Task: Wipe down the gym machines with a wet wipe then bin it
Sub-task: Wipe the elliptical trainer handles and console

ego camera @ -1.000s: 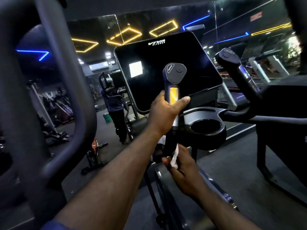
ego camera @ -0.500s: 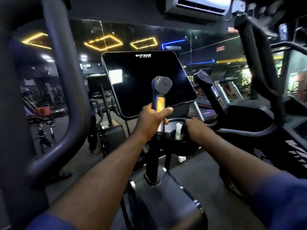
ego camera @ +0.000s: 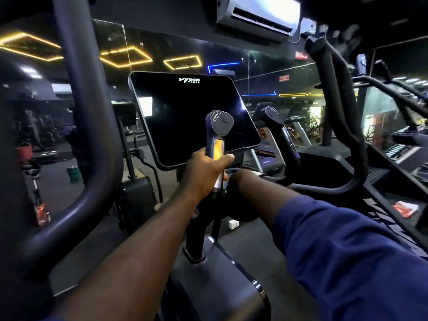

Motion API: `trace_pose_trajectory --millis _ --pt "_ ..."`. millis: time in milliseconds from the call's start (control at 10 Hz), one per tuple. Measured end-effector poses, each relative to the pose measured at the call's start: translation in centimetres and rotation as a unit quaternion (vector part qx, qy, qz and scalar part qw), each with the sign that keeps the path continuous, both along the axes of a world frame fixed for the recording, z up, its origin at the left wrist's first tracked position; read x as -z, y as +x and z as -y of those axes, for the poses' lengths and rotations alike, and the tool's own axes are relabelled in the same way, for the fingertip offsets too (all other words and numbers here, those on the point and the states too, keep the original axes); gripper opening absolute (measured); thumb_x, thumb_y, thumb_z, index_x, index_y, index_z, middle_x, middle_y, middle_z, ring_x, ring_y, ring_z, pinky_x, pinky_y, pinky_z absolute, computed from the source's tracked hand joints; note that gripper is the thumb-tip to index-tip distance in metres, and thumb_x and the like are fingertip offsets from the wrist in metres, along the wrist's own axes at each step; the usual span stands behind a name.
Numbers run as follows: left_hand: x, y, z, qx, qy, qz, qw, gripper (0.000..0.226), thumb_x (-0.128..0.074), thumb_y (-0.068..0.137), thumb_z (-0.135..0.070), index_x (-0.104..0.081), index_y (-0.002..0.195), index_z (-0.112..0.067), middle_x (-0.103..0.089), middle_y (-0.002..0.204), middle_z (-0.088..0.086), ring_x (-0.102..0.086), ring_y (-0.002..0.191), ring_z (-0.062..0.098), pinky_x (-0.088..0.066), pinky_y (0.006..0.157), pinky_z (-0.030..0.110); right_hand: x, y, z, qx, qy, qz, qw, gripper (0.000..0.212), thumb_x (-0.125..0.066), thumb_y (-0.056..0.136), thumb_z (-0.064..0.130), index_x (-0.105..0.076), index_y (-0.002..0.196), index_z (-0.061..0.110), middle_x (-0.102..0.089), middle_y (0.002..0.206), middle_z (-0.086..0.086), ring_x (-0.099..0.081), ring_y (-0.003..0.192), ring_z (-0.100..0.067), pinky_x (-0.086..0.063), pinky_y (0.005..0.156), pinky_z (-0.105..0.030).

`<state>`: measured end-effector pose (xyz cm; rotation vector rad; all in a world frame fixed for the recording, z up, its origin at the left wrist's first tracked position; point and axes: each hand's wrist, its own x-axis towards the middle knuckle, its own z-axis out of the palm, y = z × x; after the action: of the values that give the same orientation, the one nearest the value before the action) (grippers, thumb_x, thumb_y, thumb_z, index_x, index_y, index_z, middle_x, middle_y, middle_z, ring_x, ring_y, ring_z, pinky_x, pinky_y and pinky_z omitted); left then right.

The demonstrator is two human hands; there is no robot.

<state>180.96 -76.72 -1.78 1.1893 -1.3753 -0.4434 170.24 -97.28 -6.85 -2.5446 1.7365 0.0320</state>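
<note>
My left hand (ego camera: 206,169) grips the upright grey handle (ego camera: 218,126) of the gym machine, just below its yellow-lit strip. Behind it stands the dark console screen (ego camera: 185,117) with a white logo. My right arm in a blue sleeve reaches forward to the right of that handle. My right hand (ego camera: 239,178) is mostly hidden behind my left hand and the handle, low by the console's base. The wet wipe is not visible. A second matching handle (ego camera: 273,117) rises to the right of the screen.
A thick black moving arm (ego camera: 92,135) curves close at left, another (ego camera: 340,112) at right. The machine's dark base cover (ego camera: 220,286) lies under my arms. An air conditioner (ego camera: 259,12) hangs overhead. A small white object (ego camera: 233,224) lies on the floor, a red packet (ego camera: 405,209) at right.
My right hand rose with the white wipe from the lower post to the cup holder, then slid behind my left hand, hiding the wipe. My left hand kept its grip.
</note>
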Motion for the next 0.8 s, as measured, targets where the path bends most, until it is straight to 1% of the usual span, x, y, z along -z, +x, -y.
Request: trace_pose_trajectory --millis 100,200,300,400,500,600,700,800 --pt "-0.1 0.0 -0.1 -0.01 0.004 0.001 1.0 0.039 -0.073 0.077 -0.049 -0.062 0.093 -0.015 -0.074 0.069 0.014 -0.067 0.053 0.023 -0.06 0.068 0.047 -0.4 -0.1 0.1 0.005 0.042 -0.016 0.999 0.055 -0.058 0.097 0.053 -0.058 0.143 0.024 -0.058 0.148 -0.007 -0.057 0.131 -0.03 -0.043 0.112 -0.047" --pt "-0.1 0.1 0.2 -0.016 0.01 0.004 1.0 0.042 -0.072 0.075 -0.053 -0.062 0.093 -0.016 -0.074 0.068 0.012 -0.068 0.054 0.025 -0.061 0.071 0.054 -3.7 -3.1 -8.9 -0.011 0.126 0.042 0.991 0.051 -0.042 0.111 0.04 -0.045 0.153 0.014 -0.05 0.15 -0.009 -0.047 0.141 -0.028 -0.034 0.118 -0.039" --pt "-0.2 0.2 0.3 -0.013 0.008 -0.001 1.0 0.042 -0.073 0.074 -0.053 -0.061 0.091 -0.016 -0.073 0.067 0.013 -0.067 0.053 0.028 -0.061 0.07 0.057 -2.9 -3.8 -9.2 -0.081 0.137 0.17 0.973 0.037 -0.047 0.11 0.03 -0.065 0.131 0.006 -0.066 0.124 -0.012 -0.061 0.112 -0.021 -0.046 0.102 -0.037" --pt "0.0 -0.1 0.1 -0.023 0.009 -0.002 1.0 0.043 -0.072 0.073 -0.055 -0.06 0.09 -0.017 -0.073 0.066 0.013 -0.068 0.052 0.028 -0.061 0.072 0.057 -0.5 -4.8 -7.5 -0.027 0.052 0.488 0.871 0.037 -0.056 0.107 0.03 -0.074 0.106 -0.003 -0.073 0.093 -0.014 -0.064 0.083 -0.016 -0.055 0.089 -0.032" --pt "0.0 -0.2 -0.1 -0.027 0.012 -0.001 1.0 0.041 -0.071 0.074 -0.054 -0.059 0.089 -0.018 -0.073 0.066 0.013 -0.067 0.052 0.028 -0.06 0.073 0.056 0.6 -5.0 -7.1 -0.022 -0.021 0.493 0.869 0.04 -0.053 0.108 0.035 -0.076 0.104 0.003 -0.076 0.101 -0.018 -0.069 0.092 -0.023 -0.053 0.096 -0.042" --pt "-0.1 -0.4 -0.3 -0.016 0.001 -0.01 1.0 0.035 -0.074 0.079 -0.047 -0.06 0.088 -0.017 -0.073 0.069 0.017 -0.065 0.049 0.024 -0.058 0.063 0.044 1.3 -5.1 -8.6 -0.076 -0.069 0.372 0.923 0.037 -0.049 0.108 0.044 -0.074 0.12 0.019 -0.076 0.116 -0.008 -0.069 0.109 -0.025 -0.051 0.097 -0.042" --pt "-0.1 -0.4 -0.3 -0.009 -0.009 -0.013 1.0 0.027 -0.077 0.088 -0.037 -0.06 0.09 -0.016 -0.072 0.071 0.019 -0.065 0.048 0.021 -0.053 0.059 0.037 1.1 -4.9 -9.1 -0.09 -0.062 0.326 0.939 0.038 -0.048 0.107 0.05 -0.073 0.124 0.027 -0.074 0.12 -0.004 -0.067 0.114 -0.023 -0.051 0.096 -0.04" --pt "0.1 -0.3 0.0 -0.02 -0.021 -0.001 1.0 0.024 -0.075 0.093 -0.036 -0.061 0.092 -0.017 -0.073 0.069 0.015 -0.065 0.05 0.019 -0.055 0.062 0.037 1.2 -4.3 -8.1 -0.079 -0.071 0.215 0.971 0.05 -0.038 0.106 0.06 -0.056 0.145 0.036 -0.059 0.144 -0.009 -0.048 0.14 -0.027 -0.044 0.108 -0.043"
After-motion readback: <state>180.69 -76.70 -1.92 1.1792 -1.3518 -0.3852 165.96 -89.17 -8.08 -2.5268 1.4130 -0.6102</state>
